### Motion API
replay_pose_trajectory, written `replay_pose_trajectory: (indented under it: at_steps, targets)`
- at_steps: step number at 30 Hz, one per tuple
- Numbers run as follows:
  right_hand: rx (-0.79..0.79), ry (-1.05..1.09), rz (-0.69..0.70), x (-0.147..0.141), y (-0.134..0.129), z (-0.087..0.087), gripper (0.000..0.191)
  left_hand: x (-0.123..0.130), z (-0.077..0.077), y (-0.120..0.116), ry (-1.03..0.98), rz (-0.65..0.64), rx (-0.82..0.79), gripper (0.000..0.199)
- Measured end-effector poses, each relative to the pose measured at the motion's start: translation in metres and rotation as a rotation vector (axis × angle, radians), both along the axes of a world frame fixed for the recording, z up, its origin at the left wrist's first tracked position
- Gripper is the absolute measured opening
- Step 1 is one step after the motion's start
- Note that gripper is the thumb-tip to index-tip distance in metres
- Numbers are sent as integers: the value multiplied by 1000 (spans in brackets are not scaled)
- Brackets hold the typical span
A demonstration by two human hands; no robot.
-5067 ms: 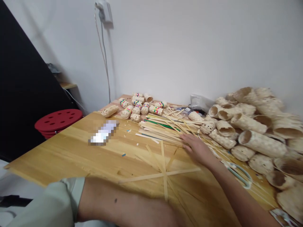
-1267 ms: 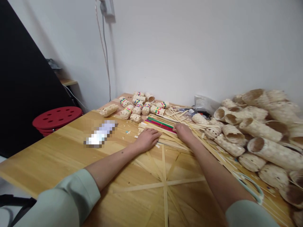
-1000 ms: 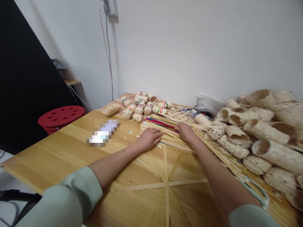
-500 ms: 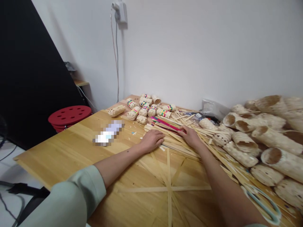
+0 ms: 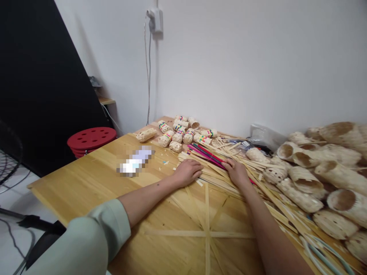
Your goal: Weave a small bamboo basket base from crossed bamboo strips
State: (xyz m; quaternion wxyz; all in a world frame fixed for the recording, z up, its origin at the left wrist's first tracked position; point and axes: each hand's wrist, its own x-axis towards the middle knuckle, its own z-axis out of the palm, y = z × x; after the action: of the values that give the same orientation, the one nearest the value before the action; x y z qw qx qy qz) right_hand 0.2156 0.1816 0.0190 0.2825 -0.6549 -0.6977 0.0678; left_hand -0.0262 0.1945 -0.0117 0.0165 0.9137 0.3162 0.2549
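Observation:
My right hand grips a bundle of pink, red and dark coloured strips, with thumb and fingers closed on it near its right end. A red end shows past the hand. Under and around this bundle lie many pale bamboo strips. My left hand rests on the near left end of those pale strips, its fingers laid out side by side. Nearer to me, several pale strips cross in a star on the wooden table, between my forearms.
Small woven tubes with coloured bands lie at the back. Plain woven tubes pile up on the right, with pale green scissor handles in front. A pixelated bright object lies left. Red stools stand beyond the table.
The view has swung slightly left. More of the coloured bundle shows, and its red end now appears to the right of my right hand. My left hand stays on the pale strips.

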Motion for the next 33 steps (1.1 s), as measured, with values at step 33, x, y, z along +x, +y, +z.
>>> replay_pose_trajectory:
  at_steps: [33]
  targets:
    - [-222,-614,-139,-21,-12,63,29,-1,2,-1,20,3,-1,28]
